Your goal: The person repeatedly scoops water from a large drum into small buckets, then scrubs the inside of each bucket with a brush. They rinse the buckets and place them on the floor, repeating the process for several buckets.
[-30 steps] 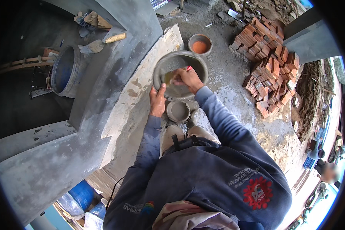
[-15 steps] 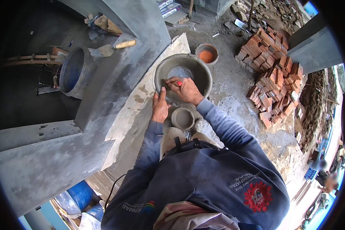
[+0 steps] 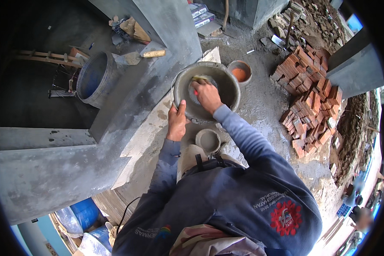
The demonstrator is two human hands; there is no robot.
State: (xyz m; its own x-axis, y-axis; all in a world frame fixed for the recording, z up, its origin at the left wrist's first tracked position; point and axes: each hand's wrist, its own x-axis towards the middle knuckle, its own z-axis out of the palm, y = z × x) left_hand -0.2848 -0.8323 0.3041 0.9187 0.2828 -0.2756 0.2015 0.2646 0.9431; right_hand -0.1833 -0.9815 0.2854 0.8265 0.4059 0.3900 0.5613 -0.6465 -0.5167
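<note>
Head view: the left hand (image 3: 176, 123) clasps the mortar pan's (image 3: 181, 83) near rim; the right hand (image 3: 208, 96), grip closed on a sponge (image 3: 200, 79), should wipe with light, even strokes.

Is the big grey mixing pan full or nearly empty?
Nearly empty: the big grey mixing pan shows bare inner walls, with only a wet patch at the bottom under the right hand.

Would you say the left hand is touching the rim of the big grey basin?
Touching: the head view shows the left hand gripping the grey basin at its near rim.
</note>
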